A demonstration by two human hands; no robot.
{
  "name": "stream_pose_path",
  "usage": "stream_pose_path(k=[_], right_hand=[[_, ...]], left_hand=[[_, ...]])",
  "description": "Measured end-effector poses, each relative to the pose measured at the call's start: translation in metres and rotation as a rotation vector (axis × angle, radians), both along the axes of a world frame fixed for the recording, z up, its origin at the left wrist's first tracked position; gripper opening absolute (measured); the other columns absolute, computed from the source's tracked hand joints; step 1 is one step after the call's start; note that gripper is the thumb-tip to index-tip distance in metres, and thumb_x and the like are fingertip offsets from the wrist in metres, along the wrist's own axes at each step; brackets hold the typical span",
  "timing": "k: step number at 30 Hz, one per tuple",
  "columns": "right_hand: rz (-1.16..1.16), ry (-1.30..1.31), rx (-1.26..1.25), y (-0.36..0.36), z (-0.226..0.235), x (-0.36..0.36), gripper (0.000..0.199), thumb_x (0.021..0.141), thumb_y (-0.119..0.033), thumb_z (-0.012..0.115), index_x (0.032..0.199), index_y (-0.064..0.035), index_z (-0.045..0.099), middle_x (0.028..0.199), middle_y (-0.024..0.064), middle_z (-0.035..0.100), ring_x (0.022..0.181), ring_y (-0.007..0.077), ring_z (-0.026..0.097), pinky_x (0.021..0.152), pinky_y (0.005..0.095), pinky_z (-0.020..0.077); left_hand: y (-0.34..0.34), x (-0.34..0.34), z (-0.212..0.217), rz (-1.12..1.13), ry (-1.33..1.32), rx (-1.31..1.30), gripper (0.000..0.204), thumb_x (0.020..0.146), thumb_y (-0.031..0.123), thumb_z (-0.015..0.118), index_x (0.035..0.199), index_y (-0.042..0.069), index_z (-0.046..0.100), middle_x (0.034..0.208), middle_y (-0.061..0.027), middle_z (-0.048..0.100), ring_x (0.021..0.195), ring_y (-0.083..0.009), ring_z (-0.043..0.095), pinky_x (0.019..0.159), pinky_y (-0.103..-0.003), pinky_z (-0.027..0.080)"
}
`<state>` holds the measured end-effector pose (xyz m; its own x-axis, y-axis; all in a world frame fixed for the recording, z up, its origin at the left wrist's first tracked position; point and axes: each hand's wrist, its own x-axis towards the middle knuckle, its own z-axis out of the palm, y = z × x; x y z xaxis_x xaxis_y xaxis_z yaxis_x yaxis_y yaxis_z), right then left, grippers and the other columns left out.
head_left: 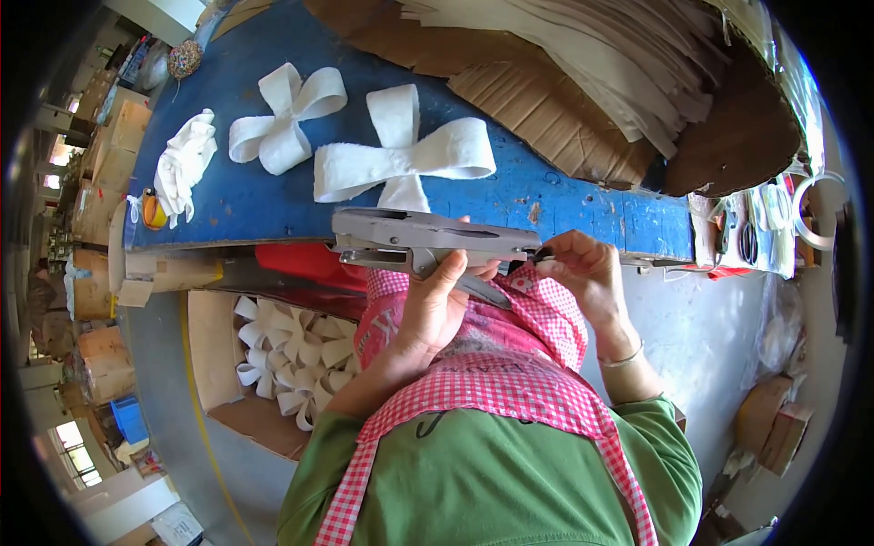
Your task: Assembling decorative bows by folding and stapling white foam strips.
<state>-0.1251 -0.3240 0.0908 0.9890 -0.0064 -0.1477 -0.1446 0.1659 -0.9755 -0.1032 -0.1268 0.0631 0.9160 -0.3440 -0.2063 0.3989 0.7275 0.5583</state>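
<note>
The left hand [435,305] holds a grey metal stapler [432,241] from below, its fingers clamped around the body of the tool. The right hand [587,273] is at the front end of the stapler, with its fingers pinched together on the tip. The stapler lies level, just before the edge of the blue counter [546,205]. Beyond the fingers, on the counter, lie two white fabric bows [401,159] and a white cloth [185,164]. Below and left of the left hand, a cardboard box [264,364] holds more white bows.
</note>
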Motion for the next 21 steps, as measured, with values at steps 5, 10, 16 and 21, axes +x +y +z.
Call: stream_pose_path(k=[5,10,16,21], right_hand=[[-0.082,-0.031,0.155,0.022,-0.007,0.0,0.009,0.079,0.001,0.064,0.083,0.0011,0.057,0.076,0.0052,0.063,0.068,0.0064,0.056,0.061,0.019,0.0442],[-0.253,-0.066,0.187,0.025,-0.015,0.001,0.011,0.082,-0.008,0.063,0.086,0.0005,0.058,0.076,0.006,0.061,0.069,0.0103,0.058,0.066,0.0247,0.0488],[-0.279,-0.074,0.101,0.023,-0.014,0.01,0.009,0.084,-0.008,0.06,0.08,0.0007,0.059,0.076,0.0067,0.062,0.067,0.0139,0.061,0.063,0.0262,0.0498],[-0.254,-0.091,0.313,0.036,-0.022,-0.001,0.013,0.085,-0.011,0.061,0.091,-0.0013,0.056,0.08,0.0042,0.063,0.07,0.0089,0.059,0.059,0.0209,0.0483]], left_hand=[[-0.014,-0.005,-0.002,-0.002,0.05,-0.005,0.042,0.087,0.011,0.057,0.125,0.006,0.041,0.111,-0.0104,0.055,0.098,-0.0219,0.058,0.082,-0.036,0.049],[-0.013,-0.006,0.0,0.037,0.027,-0.005,0.04,0.087,0.012,0.056,0.124,0.006,0.042,0.111,-0.0102,0.056,0.096,-0.0218,0.059,0.083,-0.036,0.048],[-0.013,-0.008,-0.005,0.097,0.023,0.025,0.04,0.088,0.012,0.055,0.125,0.006,0.041,0.111,-0.0113,0.056,0.096,-0.0222,0.059,0.084,-0.036,0.048],[-0.025,-0.011,0.001,0.04,-0.07,0.062,0.043,0.089,0.013,0.052,0.128,0.004,0.037,0.113,-0.0142,0.054,0.099,-0.0228,0.057,0.088,-0.037,0.046]])
